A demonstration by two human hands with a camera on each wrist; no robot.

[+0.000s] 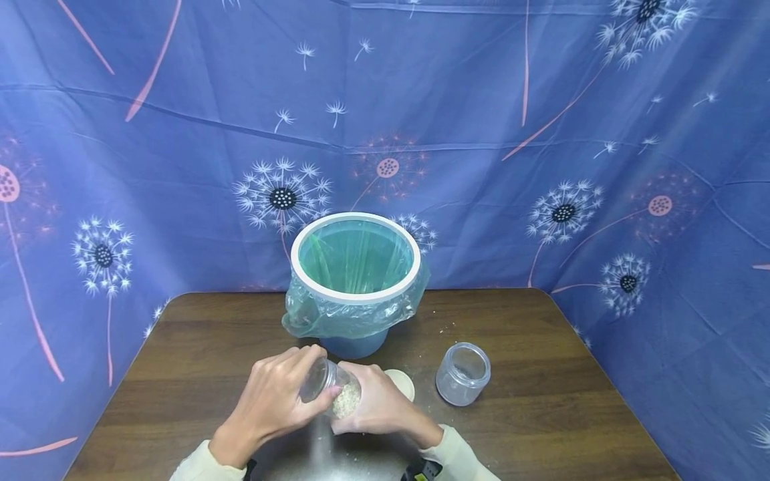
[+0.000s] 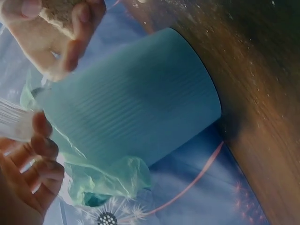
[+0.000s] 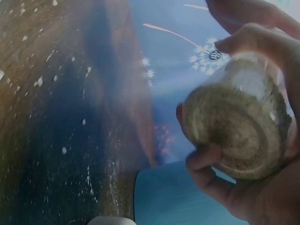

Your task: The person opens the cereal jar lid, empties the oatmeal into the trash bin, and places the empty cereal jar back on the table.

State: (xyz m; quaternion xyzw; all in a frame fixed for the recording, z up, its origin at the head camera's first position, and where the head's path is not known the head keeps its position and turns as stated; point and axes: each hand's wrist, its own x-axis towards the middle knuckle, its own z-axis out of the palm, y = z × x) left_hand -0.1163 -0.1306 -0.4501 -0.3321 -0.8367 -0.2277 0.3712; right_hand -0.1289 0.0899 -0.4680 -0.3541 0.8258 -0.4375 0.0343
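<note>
Blue dandelion-print fabric hangs behind and beside you, and a dark wood-grain table spreads out in front. From your left, a pale sleeve leads to your left hand, its fingers and thumb curled round a clear container. Just beside that, on its right, you have the jar of flakes, tilted above the table near its front edge; you cannot tell whether the two clear parts are one vessel or two. Behind them stands a blue-green trash bin, lined with a translucent green bag that drapes outside under a white rim ring. Your right hand is clamped round the flake-filled end, its fingertips against the base in the right wrist view. Past that hand, partly hidden by it, a whitish round lid lies on the tabletop. Farther right, pale crumbs dot the wood, and an uncovered clear screw-top jar stands upright, well apart from your hands.
</note>
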